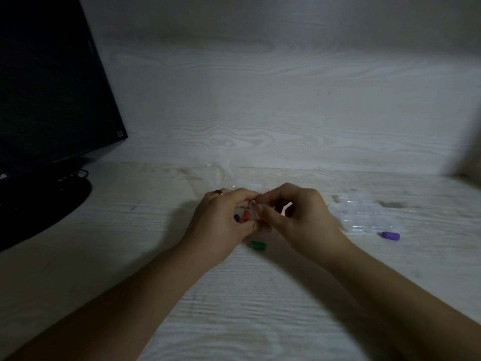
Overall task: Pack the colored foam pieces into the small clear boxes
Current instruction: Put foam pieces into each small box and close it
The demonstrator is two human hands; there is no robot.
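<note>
Foam pieces: orange piece (pixel 260 214) pinched in right hand (pixel 299 220) fingers beside small clear box (pixel 253 208), which left hand (pixel 221 217) fingers pinch above table (pixel 260 295). Green piece (pixel 257 245) and purple piece (pixel 390 235) lie on table.

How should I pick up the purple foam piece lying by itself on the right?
Pinch the purple foam piece across its narrow middle, coming straight down from above. It lies flat on the table, long side left to right, with bare space in front. The clear boxes sit just behind it, so keep your fingers clear of them.
</note>
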